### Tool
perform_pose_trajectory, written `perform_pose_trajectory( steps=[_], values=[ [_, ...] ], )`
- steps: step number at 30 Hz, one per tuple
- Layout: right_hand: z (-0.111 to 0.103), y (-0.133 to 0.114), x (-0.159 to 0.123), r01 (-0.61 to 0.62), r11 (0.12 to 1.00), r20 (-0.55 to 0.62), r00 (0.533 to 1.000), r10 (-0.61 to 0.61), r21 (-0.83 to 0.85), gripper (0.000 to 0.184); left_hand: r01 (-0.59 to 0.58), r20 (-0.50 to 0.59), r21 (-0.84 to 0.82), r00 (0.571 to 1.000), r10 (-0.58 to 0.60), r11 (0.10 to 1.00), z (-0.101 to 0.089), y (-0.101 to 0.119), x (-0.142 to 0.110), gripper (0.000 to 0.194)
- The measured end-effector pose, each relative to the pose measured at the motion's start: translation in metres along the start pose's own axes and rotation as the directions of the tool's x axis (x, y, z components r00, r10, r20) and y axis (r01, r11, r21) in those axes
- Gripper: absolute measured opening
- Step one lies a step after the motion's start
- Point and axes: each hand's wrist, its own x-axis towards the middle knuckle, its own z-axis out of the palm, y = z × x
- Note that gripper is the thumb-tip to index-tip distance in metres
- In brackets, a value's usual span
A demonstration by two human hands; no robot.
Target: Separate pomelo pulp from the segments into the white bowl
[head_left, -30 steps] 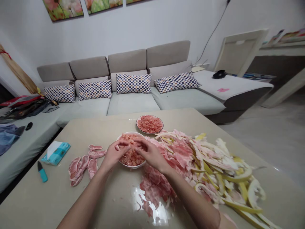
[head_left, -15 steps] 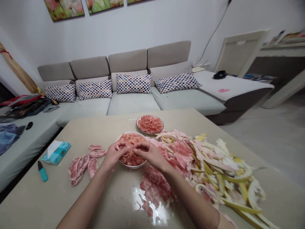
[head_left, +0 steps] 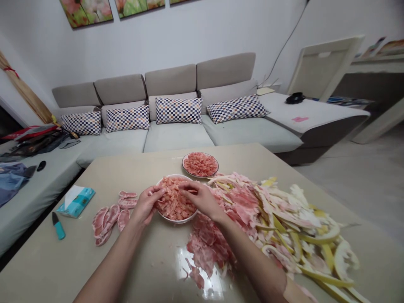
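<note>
A white bowl [head_left: 177,221] heaped with peeled pink pomelo flesh [head_left: 178,200] stands on the table in front of me. At its left rim, my left hand [head_left: 149,204] is closed in a pinch on a small pale piece of pomelo, mostly covered by the fingers. My right hand [head_left: 200,198] hovers over the bowl's right side, thumb and fingertips pressed together; whatever they hold is too small to make out. Left of the bowl lie several unpeeled pomelo segments [head_left: 104,223]. Pink membrane scraps [head_left: 210,248] lie under and beside my right forearm.
Behind the bowl sits a dark-rimmed plate [head_left: 216,167] of pomelo flesh. A large pile of pomelo rind [head_left: 299,235] spreads over the right of the table [head_left: 151,269]. On the left are a tissue pack [head_left: 77,204] and a teal-handled knife [head_left: 59,229]. A sofa [head_left: 176,136] stands beyond.
My hands have moved apart over the bowl: the right has lifted slightly up and right, the left has drawn back toward the left rim. The view has shifted slightly.
</note>
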Motion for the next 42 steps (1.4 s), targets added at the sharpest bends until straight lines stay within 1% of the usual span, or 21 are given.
perform_pose_trajectory(
  steps=[2, 5, 8, 10, 15, 19, 21, 23, 26, 30, 34, 37, 39, 42],
  values=[
    [0.004, -0.003, -0.002, 0.049, 0.998, -0.012, 0.999, -0.05, -0.041, 0.024, -0.012, -0.006, 0.018, 1.0, 0.012, 1.0, 0.002, 0.0, -0.002, 0.035],
    [0.014, -0.009, -0.005, 0.111, 0.991, 0.006, 0.994, -0.111, -0.07, 0.031, -0.047, -0.01, 0.059, 0.999, 0.048, 0.997, 0.007, 0.001, -0.007, 0.034],
    [0.022, -0.015, -0.008, 0.15, 0.986, 0.03, 0.988, -0.148, -0.078, 0.022, -0.088, -0.01, 0.125, 0.996, 0.09, 0.988, 0.01, 0.001, -0.01, 0.033],
    [0.023, -0.018, -0.009, 0.149, 0.986, 0.034, 0.989, -0.146, -0.076, 0.017, -0.118, -0.016, 0.171, 0.992, 0.123, 0.978, 0.011, 0.0, -0.01, 0.032],
    [0.019, -0.017, -0.007, 0.074, 0.997, 0.049, 0.996, -0.072, -0.028, 0.02, -0.183, -0.031, 0.276, 0.98, 0.199, 0.944, 0.013, -0.001, -0.011, 0.031],
    [0.018, -0.004, -0.005, -0.038, 0.997, 0.13, 0.991, 0.03, 0.06, 0.03, -0.208, -0.026, 0.328, 0.973, 0.229, 0.921, 0.013, 0.0, -0.011, 0.027],
    [0.017, 0.001, -0.004, -0.098, 0.99, 0.176, 0.981, 0.079, 0.1, 0.036, -0.207, -0.018, 0.33, 0.974, 0.225, 0.921, 0.013, 0.0, -0.01, 0.027],
    [0.016, 0.003, -0.003, -0.132, 0.983, 0.213, 0.972, 0.103, 0.128, 0.037, -0.195, -0.011, 0.316, 0.978, 0.209, 0.928, 0.011, -0.001, -0.01, 0.028],
    [0.014, -0.002, -0.002, -0.12, 0.983, 0.235, 0.968, 0.084, 0.142, 0.034, -0.162, 0.005, 0.276, 0.986, 0.167, 0.947, 0.009, -0.002, -0.01, 0.03],
    [0.011, -0.008, -0.002, -0.057, 0.989, 0.227, 0.974, 0.024, 0.14, 0.029, -0.103, 0.043, 0.215, 0.994, 0.096, 0.971, 0.007, 0.0, -0.011, 0.034],
    [0.005, -0.001, -0.001, -0.071, 0.989, 0.21, 0.977, 0.042, 0.132, 0.034, -0.074, 0.049, 0.198, 0.997, 0.065, 0.977, 0.003, 0.003, -0.011, 0.037],
    [-0.004, 0.007, 0.004, -0.08, 0.993, 0.16, 0.985, 0.066, 0.083, 0.036, -0.083, 0.001, 0.235, 0.996, 0.085, 0.968, -0.001, 0.005, -0.008, 0.038],
    [-0.007, 0.009, 0.011, -0.064, 0.998, 0.117, 0.991, 0.061, 0.019, 0.031, -0.101, -0.033, 0.28, 0.993, 0.115, 0.955, -0.001, 0.005, -0.002, 0.037],
    [-0.008, 0.01, 0.026, -0.023, 0.994, 0.063, 0.998, 0.03, -0.109, 0.021, -0.143, -0.061, 0.348, 0.983, 0.174, 0.927, 0.002, 0.007, 0.016, 0.028]
  ],
)
